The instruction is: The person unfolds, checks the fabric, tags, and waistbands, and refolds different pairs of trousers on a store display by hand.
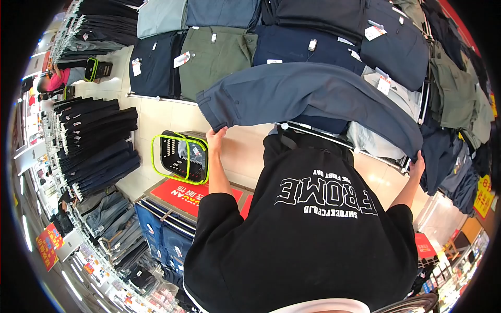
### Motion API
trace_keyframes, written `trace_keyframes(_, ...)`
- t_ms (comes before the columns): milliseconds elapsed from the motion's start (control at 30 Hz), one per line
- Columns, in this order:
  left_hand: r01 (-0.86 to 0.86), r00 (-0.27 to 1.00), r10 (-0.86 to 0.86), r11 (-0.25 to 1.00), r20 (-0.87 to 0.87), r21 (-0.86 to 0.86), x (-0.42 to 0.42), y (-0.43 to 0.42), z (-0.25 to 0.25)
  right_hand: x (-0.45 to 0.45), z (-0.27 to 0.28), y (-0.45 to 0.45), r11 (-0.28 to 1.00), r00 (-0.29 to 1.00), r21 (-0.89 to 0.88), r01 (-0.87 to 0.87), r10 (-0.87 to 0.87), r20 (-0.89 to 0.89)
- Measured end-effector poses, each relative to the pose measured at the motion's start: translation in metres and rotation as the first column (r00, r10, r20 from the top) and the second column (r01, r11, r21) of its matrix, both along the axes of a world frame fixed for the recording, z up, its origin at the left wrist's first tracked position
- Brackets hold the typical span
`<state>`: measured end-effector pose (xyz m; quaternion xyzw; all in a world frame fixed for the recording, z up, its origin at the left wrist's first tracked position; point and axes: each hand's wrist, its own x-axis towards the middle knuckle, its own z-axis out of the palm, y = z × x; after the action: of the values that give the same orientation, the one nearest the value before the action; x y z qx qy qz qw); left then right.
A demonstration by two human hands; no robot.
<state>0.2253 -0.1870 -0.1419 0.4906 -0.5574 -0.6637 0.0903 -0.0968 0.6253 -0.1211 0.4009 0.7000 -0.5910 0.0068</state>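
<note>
A pair of dark blue-grey trousers (313, 88) is stretched sideways in front of me, over the edge of a display of folded trousers. My left hand (216, 136) is closed on the waistband end. At the other end, my right hand (416, 163) pinches the leg end. Behind the held pair lie folded olive trousers (216, 55), folded navy trousers (297, 47) and folded black trousers (156, 62), several with white tags.
A black basket with green handles (182, 156) stands on the floor at the left. Racks of hanging dark trousers (96, 141) line the far left, more clothes (454, 94) hang at the right, and a person in pink (57, 78) is at the upper left.
</note>
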Motion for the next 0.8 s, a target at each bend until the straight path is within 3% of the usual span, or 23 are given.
trace_keyframes(100, 0.05, 0.999, -0.05, 0.994, -0.001, -0.095, -0.002, 0.008, -0.001, 0.005, 0.004, -0.013, 0.998, 0.999, 0.03, 0.046, -0.047, 0.01)
trace_keyframes(233, 0.169, 0.986, -0.169, 0.977, 0.013, -0.13, -0.003, 0.031, 0.002, 0.019, 0.004, -0.025, 0.998, 1.0, -0.068, -0.003, 0.004, 0.019)
trace_keyframes(333, 0.148, 0.984, -0.166, 0.966, -0.067, -0.211, -0.003, 0.043, 0.002, 0.031, 0.007, -0.041, 0.986, 0.997, -0.152, -0.073, 0.069, -0.034)
trace_keyframes(400, 0.126, 0.983, -0.163, 0.935, -0.084, -0.331, -0.013, 0.049, 0.046, 0.037, 0.006, -0.041, 0.984, 0.997, -0.17, -0.042, 0.029, -0.074)
trace_keyframes(500, 0.009, 0.997, -0.035, 0.946, -0.074, -0.323, -0.016, 0.033, 0.102, 0.031, 0.001, -0.025, 0.978, 0.988, -0.2, 0.057, -0.084, -0.129)
trace_keyframes(567, -0.162, 0.944, 0.108, 0.975, -0.313, -0.153, -0.022, 0.025, 0.132, 0.027, 0.002, -0.023, 0.97, 0.978, -0.21, 0.123, -0.154, -0.138)
trace_keyframes(600, -0.146, 0.931, 0.093, 0.981, -0.353, -0.126, -0.027, 0.025, 0.149, 0.024, 0.007, -0.024, 0.971, 0.973, -0.212, 0.113, -0.151, -0.175)
trace_keyframes(700, 0.119, 0.891, -0.222, 0.956, -0.396, -0.268, -0.048, 0.044, 0.184, 0.015, 0.017, -0.031, 0.971, 0.962, -0.22, 0.09, -0.142, -0.234)
trace_keyframes(800, 0.253, 0.899, -0.372, 0.873, -0.232, -0.416, -0.053, 0.058, 0.166, 0.01, 0.019, -0.038, 0.978, 0.962, -0.181, 0.102, -0.143, -0.234)
